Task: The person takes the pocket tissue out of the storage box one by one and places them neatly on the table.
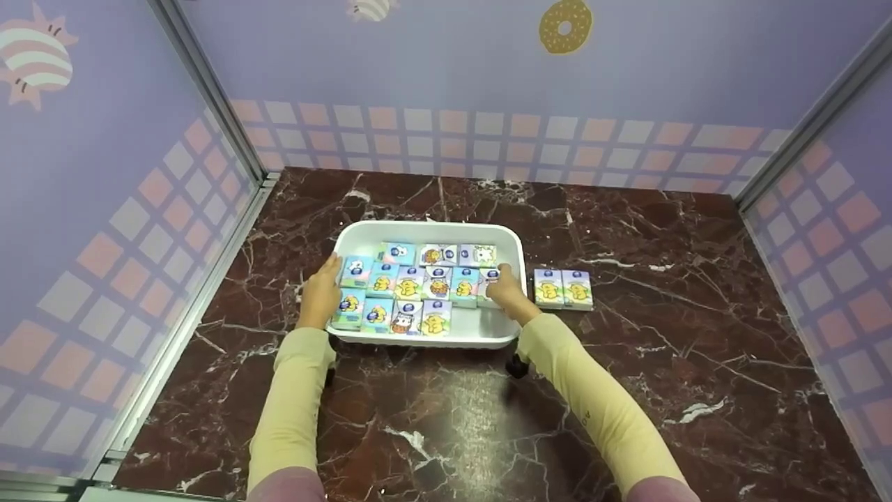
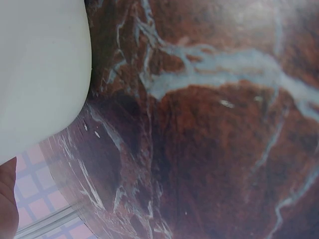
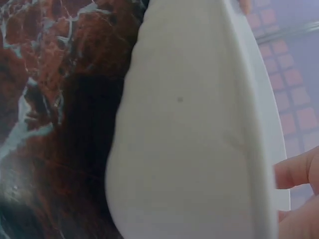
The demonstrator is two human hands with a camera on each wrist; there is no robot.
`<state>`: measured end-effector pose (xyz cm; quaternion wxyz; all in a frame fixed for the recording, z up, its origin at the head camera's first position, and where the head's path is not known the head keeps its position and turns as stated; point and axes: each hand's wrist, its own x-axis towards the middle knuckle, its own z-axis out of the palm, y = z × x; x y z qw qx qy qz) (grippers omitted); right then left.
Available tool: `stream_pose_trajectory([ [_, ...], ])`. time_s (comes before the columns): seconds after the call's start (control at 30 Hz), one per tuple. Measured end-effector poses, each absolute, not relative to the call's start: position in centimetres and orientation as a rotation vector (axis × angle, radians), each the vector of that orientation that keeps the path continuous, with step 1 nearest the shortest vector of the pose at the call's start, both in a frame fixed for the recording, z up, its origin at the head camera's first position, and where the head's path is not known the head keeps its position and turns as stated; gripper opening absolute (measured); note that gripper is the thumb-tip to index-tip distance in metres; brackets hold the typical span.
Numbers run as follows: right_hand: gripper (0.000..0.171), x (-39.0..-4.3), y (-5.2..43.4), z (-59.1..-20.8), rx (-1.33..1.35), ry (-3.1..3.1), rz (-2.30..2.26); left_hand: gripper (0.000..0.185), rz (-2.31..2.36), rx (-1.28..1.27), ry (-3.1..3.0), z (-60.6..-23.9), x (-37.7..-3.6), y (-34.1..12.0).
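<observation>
A white plastic tray (image 1: 432, 341) holds rows of small cartoon-printed packs (image 1: 437, 282) that look like pocket tissues. Outside its left wall, my left hand (image 1: 320, 289) lies along the rim with the fingers fairly straight. My right hand (image 1: 507, 291) reaches in over the right rim, thumb and finger at the pack (image 1: 488, 279) ending the middle row. In the right wrist view, the fingers (image 3: 294, 172) show past the tray wall (image 3: 189, 124); the pack is hidden there. A bit of the left hand (image 2: 7, 199) shows by the tray corner (image 2: 45, 64).
Two more packs (image 1: 563, 289) lie side by side on the dark red marbled table (image 1: 669, 335), right of the tray. Purple patterned panels (image 1: 446, 70) enclose the table at the back and both sides. Inside the tray, its bare floor (image 1: 481, 324) shows at front right.
</observation>
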<state>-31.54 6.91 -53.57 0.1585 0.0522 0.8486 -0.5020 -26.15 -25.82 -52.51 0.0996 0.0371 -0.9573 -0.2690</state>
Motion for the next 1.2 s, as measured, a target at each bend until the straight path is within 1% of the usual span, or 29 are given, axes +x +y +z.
stream_pose_trajectory([
  [0.1,0.066,-31.6,6.6,-53.8,0.193,2.495,-1.359,0.054,-0.793,0.11,-2.832,-52.6,-26.1,-25.8],
  [0.13,0.067,-30.9,6.4,-52.5,0.218,2.485,-1.326,0.055,-0.791,0.11,-2.83,-52.6,-26.1,-25.8],
  [0.2,0.068,-30.4,6.3,-52.0,0.199,2.51,-1.3,0.054,-0.778,0.107,-2.822,-52.6,-26.1,-25.8],
  [0.33,0.067,-29.7,6.3,-51.3,0.157,2.562,-1.208,0.053,-0.774,0.116,-2.813,-52.5,-26.1,-25.8],
  [0.6,0.064,-29.4,6.2,-51.6,0.133,2.705,-1.008,0.051,-0.782,0.053,-2.811,-52.6,-25.9,-25.8],
  [0.87,0.064,-29.6,6.2,-51.6,0.108,2.742,-1.044,0.051,-0.803,0.081,-2.803,-52.6,-26.0,-25.8],
  [1.07,0.055,-29.4,6.2,-51.5,0.071,2.821,-1.137,0.052,-0.792,0.084,-2.789,-52.7,-26.0,-25.8],
  [1.2,0.053,-29.3,6.1,-51.0,0.09,2.838,-1.194,0.052,-0.796,0.084,-2.793,-52.6,-26.0,-25.9],
])
